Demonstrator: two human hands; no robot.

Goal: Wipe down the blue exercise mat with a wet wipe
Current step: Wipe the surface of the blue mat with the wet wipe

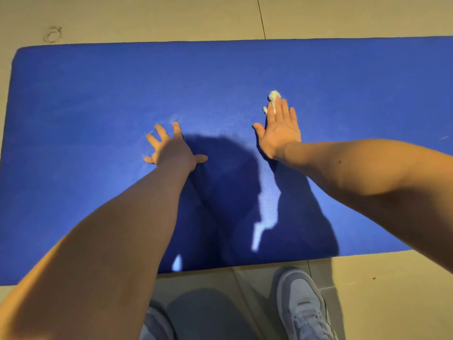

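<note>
Blue mat [98, 94]: lying flat, showing faint pale smears.
Wet wipe [274, 94]: bunching white under straight fingers of right hand [279, 130].
Left hand [171, 149]: pressing mat, fingers splayed.

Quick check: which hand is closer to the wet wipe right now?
Right. The right hand lies flat on the wet wipe, which bunches out past its fingertips. The left hand rests spread on the blue exercise mat, apart from the wipe, off to its left.

Wipe [274, 94] under right hand [279, 130] on mat [98, 94]
</note>
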